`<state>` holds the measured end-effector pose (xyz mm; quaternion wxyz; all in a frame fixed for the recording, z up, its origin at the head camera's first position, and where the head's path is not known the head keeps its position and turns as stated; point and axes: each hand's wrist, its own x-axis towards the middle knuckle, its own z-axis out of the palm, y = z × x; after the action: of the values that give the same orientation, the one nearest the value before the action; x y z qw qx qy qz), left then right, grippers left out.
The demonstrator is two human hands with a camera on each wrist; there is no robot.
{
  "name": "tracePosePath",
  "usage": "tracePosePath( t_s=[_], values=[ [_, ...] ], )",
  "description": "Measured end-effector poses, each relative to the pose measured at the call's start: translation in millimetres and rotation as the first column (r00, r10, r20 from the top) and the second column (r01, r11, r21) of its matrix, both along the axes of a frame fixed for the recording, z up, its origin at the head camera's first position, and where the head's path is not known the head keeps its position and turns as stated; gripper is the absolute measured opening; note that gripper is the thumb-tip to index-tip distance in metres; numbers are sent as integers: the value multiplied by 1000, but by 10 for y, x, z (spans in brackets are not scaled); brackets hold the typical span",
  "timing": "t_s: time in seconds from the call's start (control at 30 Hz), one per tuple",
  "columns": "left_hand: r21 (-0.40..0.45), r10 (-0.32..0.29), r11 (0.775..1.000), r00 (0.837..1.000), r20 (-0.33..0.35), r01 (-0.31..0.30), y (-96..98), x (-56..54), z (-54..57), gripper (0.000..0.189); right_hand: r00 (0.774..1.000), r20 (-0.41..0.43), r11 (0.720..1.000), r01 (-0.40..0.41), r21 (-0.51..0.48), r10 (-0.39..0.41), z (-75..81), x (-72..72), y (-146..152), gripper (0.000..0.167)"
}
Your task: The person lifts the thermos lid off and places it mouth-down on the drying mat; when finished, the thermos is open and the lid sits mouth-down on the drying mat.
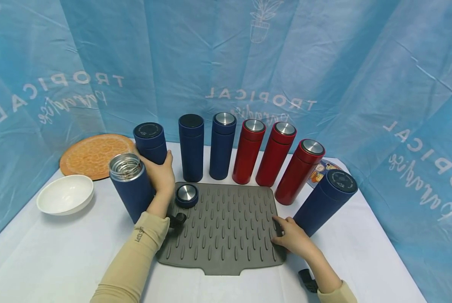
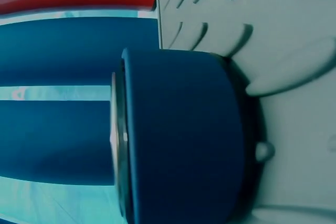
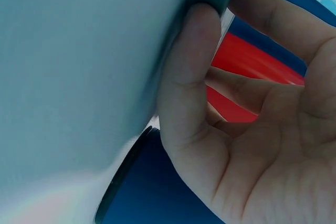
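My left hand [image 1: 159, 172] grips a blue thermos [image 1: 150, 145] with a dark printed disc on top, thumb on its right side. Beside that hand stands an open blue thermos [image 1: 129, 185], its steel threaded mouth uncovered. A blue lid with a steel top [image 1: 186, 195] sits on the upper left corner of the grey ribbed mat [image 1: 226, 227]; the lid [image 2: 184, 135] fills much of the left wrist view. With thumb and fingers, my right hand [image 1: 295, 240] pinches the mat's right edge. Another blue thermos [image 1: 324, 202] stands just behind this hand.
Along the back stand two blue thermoses [image 1: 191, 151] and three red ones [image 1: 248, 155]. At the left are a white bowl [image 1: 66, 195] and a round orange-patterned board [image 1: 97, 155]. A colourful printed item [image 1: 318, 170] lies partly hidden behind the right-hand thermoses. Blue curtains [image 1: 180, 54] surround the table.
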<state>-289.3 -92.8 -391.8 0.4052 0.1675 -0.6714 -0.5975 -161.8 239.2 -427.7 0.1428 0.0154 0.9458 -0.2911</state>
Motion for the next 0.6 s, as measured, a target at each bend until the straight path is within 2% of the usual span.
tracePosePath(
  t_s=[0.17,0.3,0.47,0.6],
  values=[
    [9,-19,1000,1000,-25,20,23,5,6,86,1000,7,1000,-2,10,2,2,2,4,64],
    [-13,-31,999,998,-49,30,64,55,79,83,1000,11,1000,-2,8,2,0,5,4,64],
    [-127,5,992,996,-93,-17,147,144,241,82,1000,2,1000,-7,27,7,6,3,11,64],
    [-223,-2,974,991,-134,-28,196,220,344,82,1000,2,1000,-8,24,8,4,1,10,64]
  ],
)
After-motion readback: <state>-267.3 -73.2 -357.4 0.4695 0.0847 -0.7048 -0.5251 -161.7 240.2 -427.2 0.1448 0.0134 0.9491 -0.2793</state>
